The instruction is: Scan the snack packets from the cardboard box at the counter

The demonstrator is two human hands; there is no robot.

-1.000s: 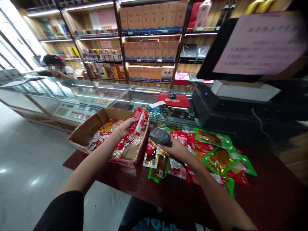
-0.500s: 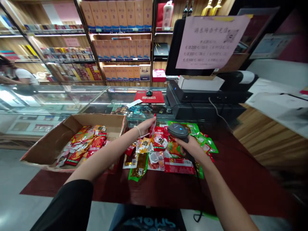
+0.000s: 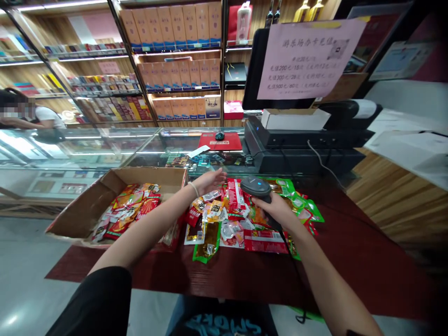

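My right hand (image 3: 276, 210) is wrapped round the handle of a dark barcode scanner (image 3: 256, 186), whose head hangs over a spread of snack packets. My left hand (image 3: 211, 181) is open above the pile's far left, fingers stretched out and nothing in them. Just right of its fingertips lies a red packet (image 3: 236, 193) with a white label strip. Nearer me are an orange and white packet (image 3: 214, 211), a brown packet with green edges (image 3: 207, 242) and a long red packet (image 3: 264, 241). Green-edged packets (image 3: 308, 207) show beyond my right hand.
An open cardboard box (image 3: 75, 212) holding several packets stands on the left of the dark red counter (image 3: 227, 280). Behind are a glass display case (image 3: 140, 147), a red mat (image 3: 227, 142) with a mouse, and a monitor (image 3: 252, 70) bearing a pink notice. Another person (image 3: 45, 119) is far left.
My left hand has let go of the red packet, which now lies flat on the pile with its label strip up. The scanner stays in my right hand. The view has shifted slightly.
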